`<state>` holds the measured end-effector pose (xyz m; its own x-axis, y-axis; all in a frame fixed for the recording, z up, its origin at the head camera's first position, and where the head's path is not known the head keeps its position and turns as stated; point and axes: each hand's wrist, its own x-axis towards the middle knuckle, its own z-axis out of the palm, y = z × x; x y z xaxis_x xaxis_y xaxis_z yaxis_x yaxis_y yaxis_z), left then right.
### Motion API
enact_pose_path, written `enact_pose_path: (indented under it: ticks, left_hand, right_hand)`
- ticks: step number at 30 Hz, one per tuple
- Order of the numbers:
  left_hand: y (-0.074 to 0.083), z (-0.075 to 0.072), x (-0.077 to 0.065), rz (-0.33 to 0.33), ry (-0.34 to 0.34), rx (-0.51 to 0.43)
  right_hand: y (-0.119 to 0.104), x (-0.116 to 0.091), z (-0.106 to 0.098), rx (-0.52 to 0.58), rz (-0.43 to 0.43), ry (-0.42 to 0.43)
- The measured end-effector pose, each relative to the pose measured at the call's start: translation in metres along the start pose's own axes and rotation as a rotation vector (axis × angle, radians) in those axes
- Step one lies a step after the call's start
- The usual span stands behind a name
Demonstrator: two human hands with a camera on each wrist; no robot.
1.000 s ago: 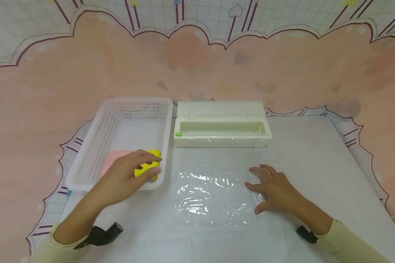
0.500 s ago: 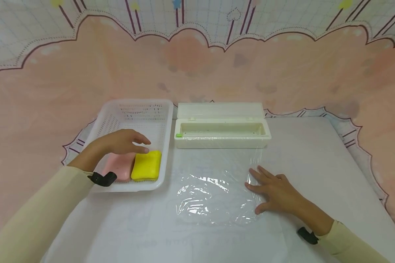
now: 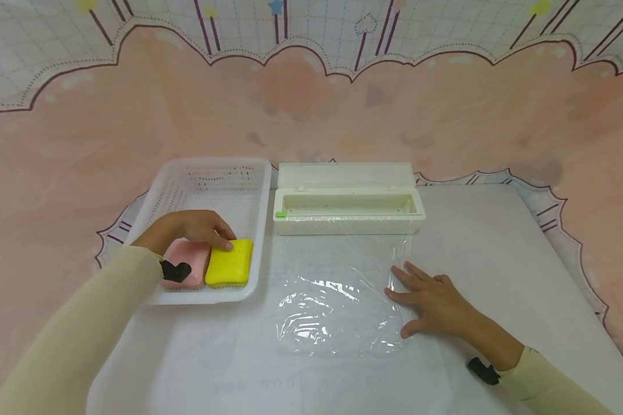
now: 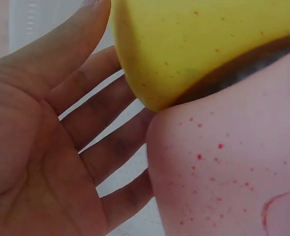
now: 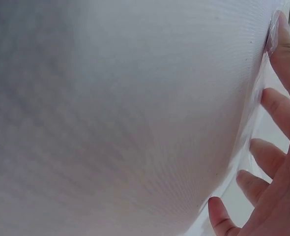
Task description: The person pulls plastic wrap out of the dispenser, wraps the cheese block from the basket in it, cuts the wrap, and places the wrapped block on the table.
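In the head view my left hand (image 3: 199,226) reaches into the white basket (image 3: 259,230). Its thumb lies on the far edge of a yellow rounded block (image 3: 229,264), and the fingers bend down behind it, pinching that edge. Left of it lies a pink rounded block (image 3: 188,262) with red specks, partly covered by the wrist; in the left wrist view the fingertips pass out of sight behind both blocks. With fingers spread, my right hand (image 3: 436,302) rests on the right edge of a sheet of clear cling film (image 3: 337,314) lying on the table.
Behind the film stands a white cling film dispenser box (image 3: 349,225) with its lid (image 3: 345,174) raised and a green slider (image 3: 281,214) at its left end. The film runs forward from the box's front. White cloth covers the table (image 3: 498,259); a patterned curtain (image 3: 311,115) hangs behind.
My left hand has risen from over the yellow block's front to its far side, then lowered onto its far edge. The right hand has stayed on the film, flattening slightly.
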<state>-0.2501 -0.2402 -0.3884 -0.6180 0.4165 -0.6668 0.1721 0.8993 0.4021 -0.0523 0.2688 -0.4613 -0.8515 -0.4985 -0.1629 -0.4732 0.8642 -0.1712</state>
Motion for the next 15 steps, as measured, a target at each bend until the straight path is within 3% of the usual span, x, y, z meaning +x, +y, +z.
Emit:
enact_pose_path:
  ticks: [15]
  left_hand:
    - [-0.0045, 0.0037, 0.0083, -0.025, 0.014, -0.029]
  right_hand:
    - [0.0008, 0.0004, 0.0, -0.016, -0.001, -0.002]
